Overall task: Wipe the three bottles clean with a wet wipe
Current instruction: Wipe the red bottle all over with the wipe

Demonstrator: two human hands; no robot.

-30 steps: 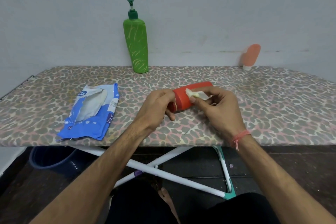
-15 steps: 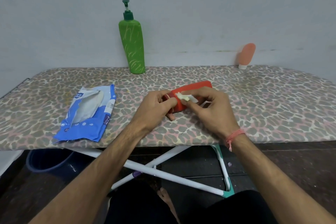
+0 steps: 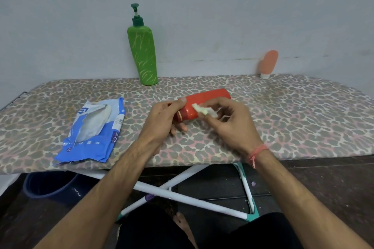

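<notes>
Both hands curl: left (image 3: 162,121) grips red bottle (image 3: 204,103), right (image 3: 228,121) pinches wipe (image 3: 203,110) against it.

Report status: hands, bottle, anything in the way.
Left hand grips red bottle near its cap. Right hand pinches wet wipe against it. Nothing in the way.

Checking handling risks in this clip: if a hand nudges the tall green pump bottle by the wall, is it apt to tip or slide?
The green pump bottle is tall, narrows toward a small base and appears to lean slightly, so it would probably tip rather than slide. The padded cloth cover of the ironing board likely grips its base, adding to that. How full it is cannot be seen.
</notes>
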